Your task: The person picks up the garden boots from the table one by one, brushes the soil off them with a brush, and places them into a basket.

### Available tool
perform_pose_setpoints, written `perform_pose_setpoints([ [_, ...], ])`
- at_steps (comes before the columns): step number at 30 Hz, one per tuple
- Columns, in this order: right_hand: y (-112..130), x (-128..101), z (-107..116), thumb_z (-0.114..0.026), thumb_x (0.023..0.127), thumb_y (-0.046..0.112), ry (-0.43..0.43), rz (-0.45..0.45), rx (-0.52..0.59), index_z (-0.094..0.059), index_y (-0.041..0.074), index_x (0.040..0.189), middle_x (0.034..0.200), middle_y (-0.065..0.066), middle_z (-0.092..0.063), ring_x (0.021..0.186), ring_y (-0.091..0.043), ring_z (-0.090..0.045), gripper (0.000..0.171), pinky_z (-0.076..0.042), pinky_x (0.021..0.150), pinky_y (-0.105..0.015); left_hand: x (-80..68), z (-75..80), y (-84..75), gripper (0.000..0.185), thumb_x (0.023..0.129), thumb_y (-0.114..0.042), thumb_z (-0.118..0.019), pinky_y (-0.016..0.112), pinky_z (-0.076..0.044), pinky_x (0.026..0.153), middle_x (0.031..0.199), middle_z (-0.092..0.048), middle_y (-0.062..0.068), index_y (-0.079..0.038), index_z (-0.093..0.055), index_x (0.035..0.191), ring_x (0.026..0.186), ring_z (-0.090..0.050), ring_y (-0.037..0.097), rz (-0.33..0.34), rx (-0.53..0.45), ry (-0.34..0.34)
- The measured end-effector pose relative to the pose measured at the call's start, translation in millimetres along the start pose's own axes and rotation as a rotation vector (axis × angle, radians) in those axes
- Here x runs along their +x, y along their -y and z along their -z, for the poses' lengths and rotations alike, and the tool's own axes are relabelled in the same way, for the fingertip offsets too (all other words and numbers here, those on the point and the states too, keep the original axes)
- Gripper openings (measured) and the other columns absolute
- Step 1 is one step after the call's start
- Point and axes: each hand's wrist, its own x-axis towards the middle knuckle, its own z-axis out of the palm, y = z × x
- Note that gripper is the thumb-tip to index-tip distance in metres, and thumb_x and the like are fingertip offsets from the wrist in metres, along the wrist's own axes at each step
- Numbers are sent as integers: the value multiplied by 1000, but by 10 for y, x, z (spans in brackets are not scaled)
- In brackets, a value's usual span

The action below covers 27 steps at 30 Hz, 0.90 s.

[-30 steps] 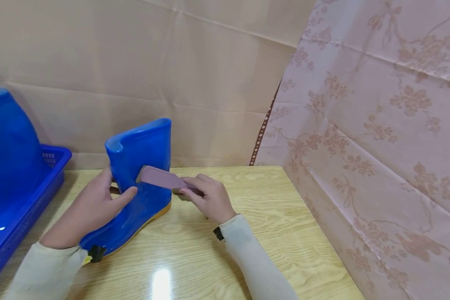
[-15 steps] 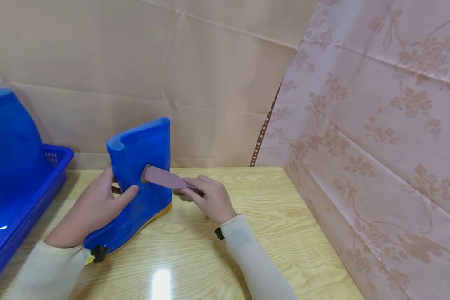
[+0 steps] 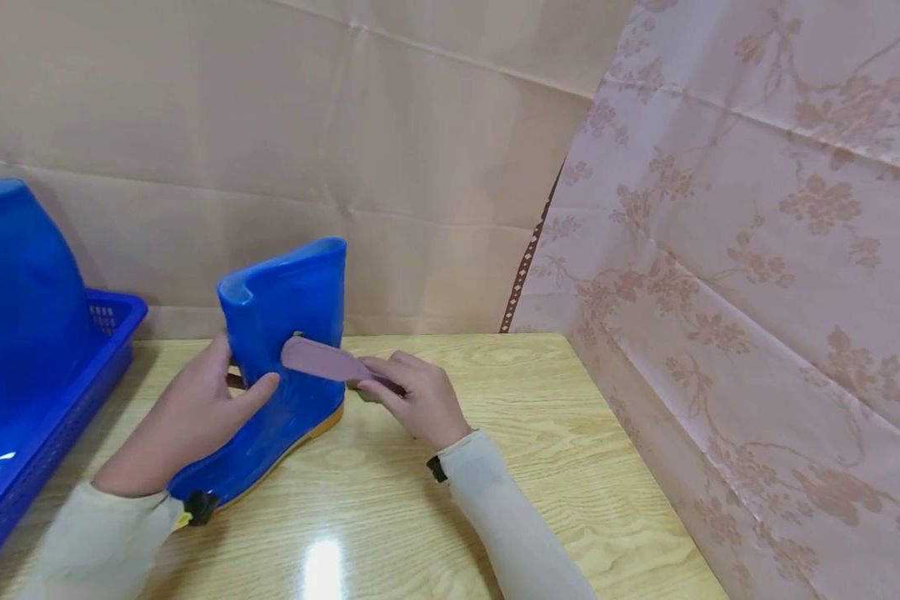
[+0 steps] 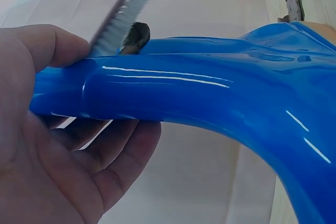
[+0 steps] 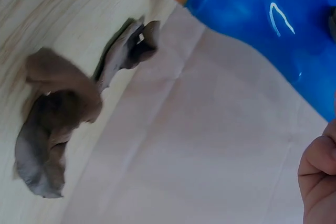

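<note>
Gripping the glossy blue rubber boot (image 3: pixel 285 367) around its shaft, the left hand (image 3: pixel 187 417) steadies it — the right hand (image 3: pixel 416 400) pinches a mauve plastic brush (image 3: pixel 322 361), bristles against the boot.

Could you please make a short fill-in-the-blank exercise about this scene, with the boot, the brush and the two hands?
1. The left hand grips the shaft of the boot, whose colour is ____.
2. The right hand holds the mauve brush against the boot's ____.
3. The boot stands on a ____ table.
4. At the left edge of the table sits a blue ____ with perforated walls.

Missing words: blue; shaft; wooden; basket
</note>
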Motion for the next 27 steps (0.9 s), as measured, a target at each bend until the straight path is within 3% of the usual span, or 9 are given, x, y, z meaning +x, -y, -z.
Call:
perform_pose_setpoints([
  [5,64,12,6,-77,95,20,-6,27,-19,-78,13,120,82,6,-64,65,-2,-48,26,-36,55,-12,1,-28,-11,80,105,-42,-58,66,-57,88,154,-45,28,-11,-13,165,122,-60,52,-19,11,8],
  [12,2,10,48,-71,100,28,63,-67,-96,-78,17,119,85,7,-67,64,-3,-49,23,-38,54,-16,11,-20,32,85,106,-44,-54,71,-53,90,155,-41,32,-9,-6,166,125,-54,57,32,18,-9],
  [27,-178,-28,123,-74,97,25,157,-176,-75,-79,18,119,85,9,-66,66,-6,-51,23,-41,56,-20,15,21,77,86,107,-45,-51,73,-51,91,155,-38,36,-4,-2,165,125,-52,59,68,-4,-5],
])
